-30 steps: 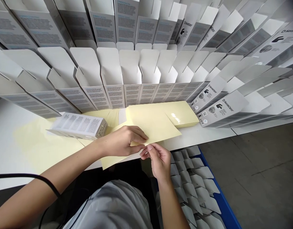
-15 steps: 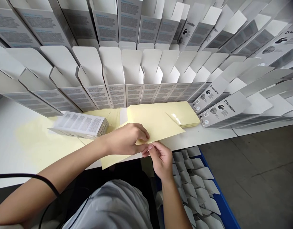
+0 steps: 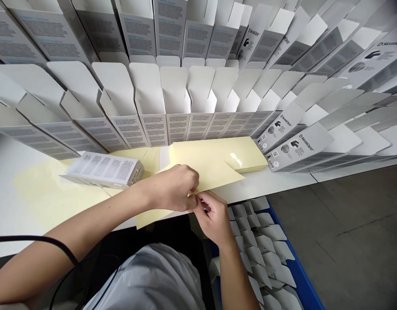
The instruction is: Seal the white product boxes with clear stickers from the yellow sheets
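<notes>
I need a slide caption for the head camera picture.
Left hand and right hand pinch the edge of a yellow sheet on a white table, open boxes behind.

A white table (image 3: 10, 168) is seen from above. Along its back, open boxes (image 3: 159, 125) are stood in rows, and at the right printed boxes (image 3: 298, 148) are laid on their sides. Yellow sheets (image 3: 49, 193) are spread flat over the left part, and a closed box (image 3: 103, 168) is laid on them. A stack (image 3: 250, 155) is set beside the printed boxes. One sheet (image 3: 214, 172) is laid askew, its corner hung over the front edge.
</notes>
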Tool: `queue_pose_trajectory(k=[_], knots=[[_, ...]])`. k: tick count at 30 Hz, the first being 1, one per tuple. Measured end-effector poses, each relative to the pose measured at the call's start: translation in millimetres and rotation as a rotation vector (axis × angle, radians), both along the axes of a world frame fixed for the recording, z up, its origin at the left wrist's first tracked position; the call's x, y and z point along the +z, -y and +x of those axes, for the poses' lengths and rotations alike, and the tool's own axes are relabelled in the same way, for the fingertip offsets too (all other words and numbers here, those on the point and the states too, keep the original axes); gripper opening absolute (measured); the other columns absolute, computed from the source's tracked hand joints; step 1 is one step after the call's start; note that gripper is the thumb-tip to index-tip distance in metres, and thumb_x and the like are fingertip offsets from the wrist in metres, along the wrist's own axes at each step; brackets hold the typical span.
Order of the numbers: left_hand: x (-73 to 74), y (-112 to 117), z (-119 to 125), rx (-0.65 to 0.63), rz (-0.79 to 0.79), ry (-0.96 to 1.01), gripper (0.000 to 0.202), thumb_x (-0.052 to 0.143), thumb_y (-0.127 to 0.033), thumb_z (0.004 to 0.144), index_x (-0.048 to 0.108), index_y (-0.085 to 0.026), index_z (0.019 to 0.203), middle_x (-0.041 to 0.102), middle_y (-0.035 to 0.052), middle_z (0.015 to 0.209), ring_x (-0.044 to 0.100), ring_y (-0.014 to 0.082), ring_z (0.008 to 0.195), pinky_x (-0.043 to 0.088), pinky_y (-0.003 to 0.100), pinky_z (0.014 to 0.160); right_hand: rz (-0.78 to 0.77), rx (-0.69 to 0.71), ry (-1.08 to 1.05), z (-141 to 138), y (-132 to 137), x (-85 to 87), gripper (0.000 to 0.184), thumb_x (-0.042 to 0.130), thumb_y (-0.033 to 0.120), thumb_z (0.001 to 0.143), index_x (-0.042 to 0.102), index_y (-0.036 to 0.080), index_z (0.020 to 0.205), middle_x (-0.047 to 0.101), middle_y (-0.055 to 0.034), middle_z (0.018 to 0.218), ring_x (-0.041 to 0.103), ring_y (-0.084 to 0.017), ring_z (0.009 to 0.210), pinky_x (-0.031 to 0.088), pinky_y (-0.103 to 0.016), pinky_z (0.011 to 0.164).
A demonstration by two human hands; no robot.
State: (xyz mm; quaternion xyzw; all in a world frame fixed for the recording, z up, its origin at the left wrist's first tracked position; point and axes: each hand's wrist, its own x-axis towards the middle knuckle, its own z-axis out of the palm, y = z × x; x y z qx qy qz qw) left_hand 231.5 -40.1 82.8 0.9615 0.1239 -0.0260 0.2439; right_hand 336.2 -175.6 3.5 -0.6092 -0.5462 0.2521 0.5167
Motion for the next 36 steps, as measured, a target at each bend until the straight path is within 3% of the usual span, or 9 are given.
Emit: queue_pose_trajectory(k=[7, 21, 26, 36], knots=[[4.6, 4.4, 1.1, -0.014, 0.029, 0.01, 0.01, 0.062, -0.012, 0.069, 0.064, -0.015, 0.059, 0.07, 0.0063, 0.073, 0.062, 0.0165, 0.06, 0.041, 0.026, 0.05, -0.007, -0.028, -0.036, -1.0, 1.6, -2.4, 0.022, 0.054, 0.021, 0.092, 0.058, 0.019, 0.07, 0.061, -0.001, 0.066, 0.057, -0.013, 0.06, 0.047, -0.023, 0.055], [-1.7, 3.4, 0.0, -0.047, 0.015, 0.042, 0.011, 0.062, -0.01, 0.069, 0.066, -0.014, 0.059, 0.071, 0.0076, 0.077, 0.065, 0.0173, 0.065, 0.044, 0.025, 0.053, 0.004, -0.013, -0.079, -1.6, 0.0, -4.3, 0.021, 0.051, 0.021, 0.094, 0.06, 0.019, 0.074, 0.064, -0.0021, 0.069, 0.062, -0.013, 0.061, 0.049, -0.023, 0.056], [-1.3, 3.8, 0.6, -0.044, 0.019, 0.057, 0.017, 0.061, -0.008, 0.069, 0.062, -0.015, 0.054, 0.068, 0.0056, 0.07, 0.062, 0.0164, 0.061, 0.044, 0.026, 0.054, -0.007, -0.019, -0.095, -1.6, 1.0, -4.1, 0.024, 0.052, 0.023, 0.094, 0.058, 0.019, 0.071, 0.063, -0.0015, 0.066, 0.062, -0.013, 0.059, 0.048, -0.022, 0.054], [-1.4, 2.5, 1.3, -0.08, -0.014, 0.047, 0.015, 0.062, -0.007, 0.07, 0.068, -0.015, 0.058, 0.071, 0.0071, 0.075, 0.064, 0.0164, 0.064, 0.045, 0.025, 0.056, 0.002, 0.019, -0.139, 0.1, 0.3, -5.3, 0.021, 0.051, 0.025, 0.096, 0.06, 0.019, 0.077, 0.067, -0.0022, 0.069, 0.066, -0.014, 0.06, 0.051, -0.022, 0.055]])
